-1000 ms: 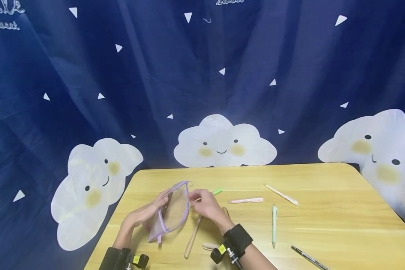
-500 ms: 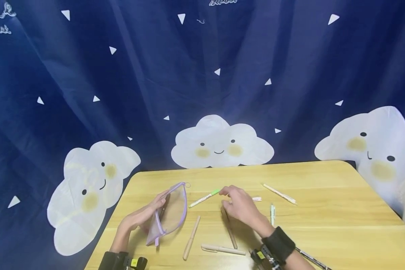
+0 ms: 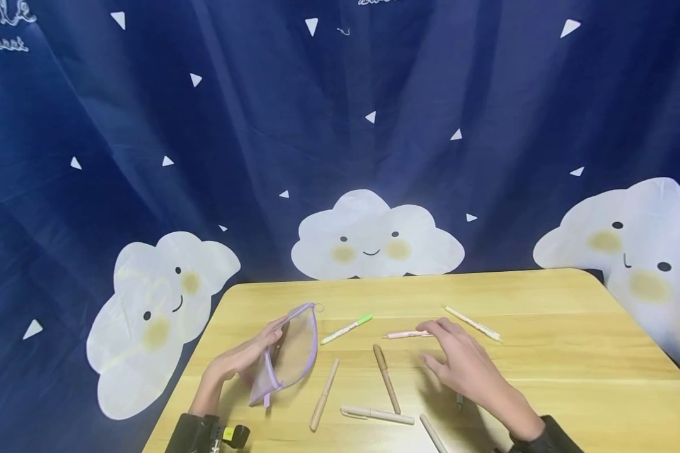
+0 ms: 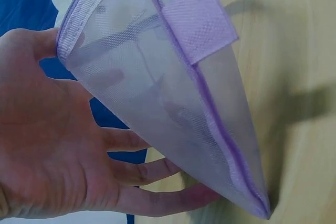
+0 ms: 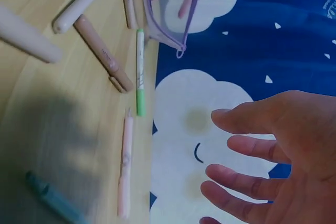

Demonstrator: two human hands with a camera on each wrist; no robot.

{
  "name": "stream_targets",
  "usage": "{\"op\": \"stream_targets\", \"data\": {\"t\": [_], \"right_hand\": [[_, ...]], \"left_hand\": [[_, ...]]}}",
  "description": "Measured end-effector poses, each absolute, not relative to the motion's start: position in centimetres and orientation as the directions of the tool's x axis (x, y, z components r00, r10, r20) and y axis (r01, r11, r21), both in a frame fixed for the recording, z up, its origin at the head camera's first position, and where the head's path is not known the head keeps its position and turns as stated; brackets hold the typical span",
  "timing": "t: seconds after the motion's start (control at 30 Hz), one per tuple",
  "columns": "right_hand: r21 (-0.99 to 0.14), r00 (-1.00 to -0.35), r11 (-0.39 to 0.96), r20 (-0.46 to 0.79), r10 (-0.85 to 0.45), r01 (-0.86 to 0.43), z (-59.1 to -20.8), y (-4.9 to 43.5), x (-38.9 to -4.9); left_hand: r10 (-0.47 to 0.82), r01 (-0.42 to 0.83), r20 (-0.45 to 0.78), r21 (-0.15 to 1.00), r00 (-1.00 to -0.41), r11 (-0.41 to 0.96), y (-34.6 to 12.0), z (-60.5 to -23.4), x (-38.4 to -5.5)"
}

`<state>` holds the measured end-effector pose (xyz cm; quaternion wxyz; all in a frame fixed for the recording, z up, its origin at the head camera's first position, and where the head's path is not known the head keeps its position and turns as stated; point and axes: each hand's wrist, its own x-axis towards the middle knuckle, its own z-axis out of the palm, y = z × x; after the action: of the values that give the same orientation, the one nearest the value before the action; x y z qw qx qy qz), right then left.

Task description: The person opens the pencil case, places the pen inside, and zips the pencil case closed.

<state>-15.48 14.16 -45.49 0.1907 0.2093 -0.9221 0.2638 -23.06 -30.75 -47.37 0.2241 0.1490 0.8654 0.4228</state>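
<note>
My left hand (image 3: 249,358) holds a see-through mesh pencil pouch (image 3: 301,358) with purple trim, tilted at the table's left side. Its thumb is at the zipped rim and the fingers spread behind the mesh (image 4: 157,72). The pouch's mouth gapes toward the right. My right hand (image 3: 467,368) hovers over the table with fingers apart and nothing between them. In the head view its fingertips overlap the end of a pink pen (image 3: 402,335). Beneath this hand a mint pen (image 5: 55,200) is mostly hidden in the head view.
Between the hands lie a green-capped marker (image 3: 347,329), a brown pen (image 3: 386,379), a beige pen (image 3: 324,395) and a cream pen (image 3: 376,414). Another pale pen (image 3: 432,433) is at the near side. A white pen (image 3: 473,324) lies at the back right. A blue curtain (image 3: 340,126) hangs behind.
My right hand has moved rightward from beside the pouch's mouth, across the brown pen, to the pink pen's end. The left hand and pouch have stayed in place.
</note>
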Motion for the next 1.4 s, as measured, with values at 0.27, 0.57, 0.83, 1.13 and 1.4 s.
{"op": "stream_targets", "data": {"t": [0.27,0.57,0.83,1.13,1.4], "right_hand": [[-0.318,-0.820,0.822,0.502,-0.277,-0.472,-47.1,17.7,-13.7],[-0.411,-0.924,0.845,0.308,-0.225,-0.342,-48.6,20.9,-11.3],[-0.400,-0.952,0.870,0.217,-0.217,-0.290,-50.3,23.6,-9.4],[-0.468,-0.951,0.849,-0.052,-0.305,-0.247,-52.1,27.4,-8.7],[-0.458,-0.930,0.836,-0.047,-0.364,-0.304,-53.7,29.1,-8.2]], "left_hand": [[0.453,0.067,-0.259,0.806,-0.853,0.588,-30.4,-47.3,-23.2],[0.433,0.029,-0.284,0.809,-0.856,0.588,-30.0,-47.1,-23.1],[0.432,0.026,-0.291,0.805,-0.854,0.592,-29.9,-47.3,-23.0],[0.390,-0.054,-0.330,0.817,-0.860,0.574,-30.0,-47.2,-22.8],[0.397,-0.028,-0.310,0.817,-0.864,0.576,-30.0,-47.1,-23.1]]}}
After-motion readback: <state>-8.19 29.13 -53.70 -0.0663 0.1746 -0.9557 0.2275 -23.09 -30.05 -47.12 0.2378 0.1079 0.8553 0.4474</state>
